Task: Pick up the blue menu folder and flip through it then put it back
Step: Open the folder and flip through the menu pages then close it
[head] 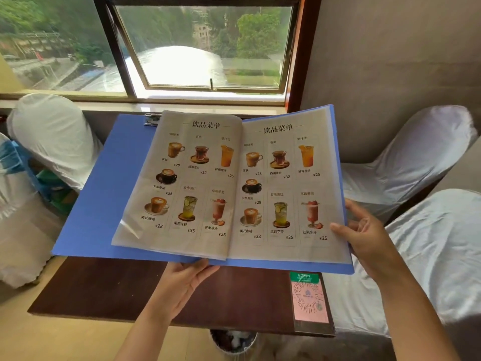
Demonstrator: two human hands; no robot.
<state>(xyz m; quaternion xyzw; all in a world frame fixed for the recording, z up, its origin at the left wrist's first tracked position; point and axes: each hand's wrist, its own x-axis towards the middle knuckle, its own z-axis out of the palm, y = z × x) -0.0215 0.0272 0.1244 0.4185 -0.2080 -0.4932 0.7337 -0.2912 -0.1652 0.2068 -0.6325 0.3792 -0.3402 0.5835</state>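
Café: drinks menu (234, 183), covered chairs (406, 155)

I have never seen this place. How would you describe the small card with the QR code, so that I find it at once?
Start from the dark wooden table below the window. The open blue menu folder is held above it. The QR code card lies flat at the table's near right corner, below the right hand. Its pink face with a green header band sets it apart.

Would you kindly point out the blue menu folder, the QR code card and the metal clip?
blue menu folder (104, 194), head view, bare left cover.
QR code card (309, 300), head view, pink code panel.
metal clip (151, 119), head view, its middle.
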